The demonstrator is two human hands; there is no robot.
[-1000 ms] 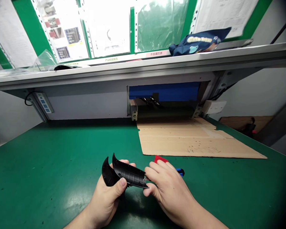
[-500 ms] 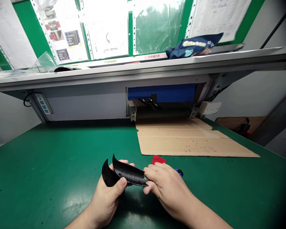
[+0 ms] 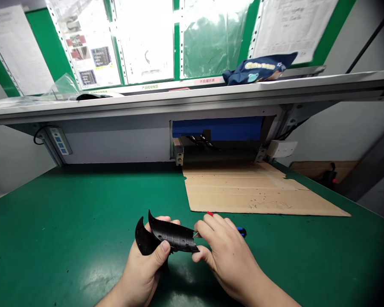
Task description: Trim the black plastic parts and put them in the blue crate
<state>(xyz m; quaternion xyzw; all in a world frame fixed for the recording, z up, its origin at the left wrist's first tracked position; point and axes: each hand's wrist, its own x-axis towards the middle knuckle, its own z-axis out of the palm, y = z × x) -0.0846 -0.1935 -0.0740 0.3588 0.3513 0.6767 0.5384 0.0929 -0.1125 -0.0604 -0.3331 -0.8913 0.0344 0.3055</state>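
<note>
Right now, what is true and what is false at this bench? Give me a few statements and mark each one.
1. The left hand has its grip shut on black curved plastic parts. True.
2. The right hand lies flat and open on the table. False: its fingers curl around a blue-handled tool at the parts' right end.
3. A flat cardboard sheet lies on the green table beyond the hands. True.
4. The dark blue bag sits on the cardboard. False: it lies on the shelf above.
</note>
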